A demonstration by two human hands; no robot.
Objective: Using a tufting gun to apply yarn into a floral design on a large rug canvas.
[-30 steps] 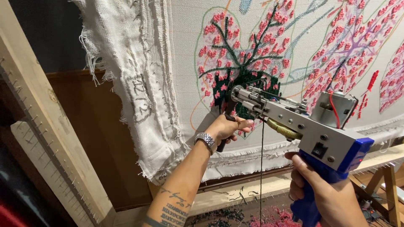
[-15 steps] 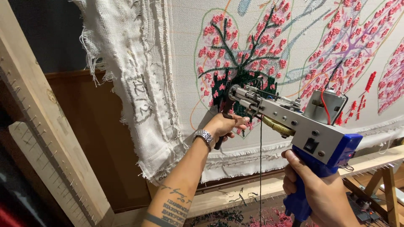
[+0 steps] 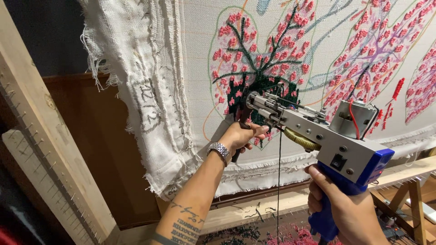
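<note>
A tufting gun [image 3: 318,136] with a grey metal body and a blue grip points at a stretched white backing cloth [image 3: 200,54]. My right hand [image 3: 349,213] is closed around the blue grip at the lower right. My left hand [image 3: 243,136], with a metal watch on the wrist, grips the gun's dark front handle close to the cloth. The gun's tip sits at a dark green tufted patch [image 3: 263,90] under a pink and green leaf motif [image 3: 263,45]. A dark yarn strand [image 3: 278,181] hangs down from the gun.
A wooden frame beam [image 3: 41,136] with rows of small nails runs along the left. A wooden rail [image 3: 254,211] crosses below the cloth, with yarn scraps [image 3: 290,233] beneath it. More pink leaf motifs [image 3: 377,54] fill the cloth to the right.
The gun and both hands have shifted slightly left and down along the cloth, keeping the tip on the dark green patch. Both grips are unchanged.
</note>
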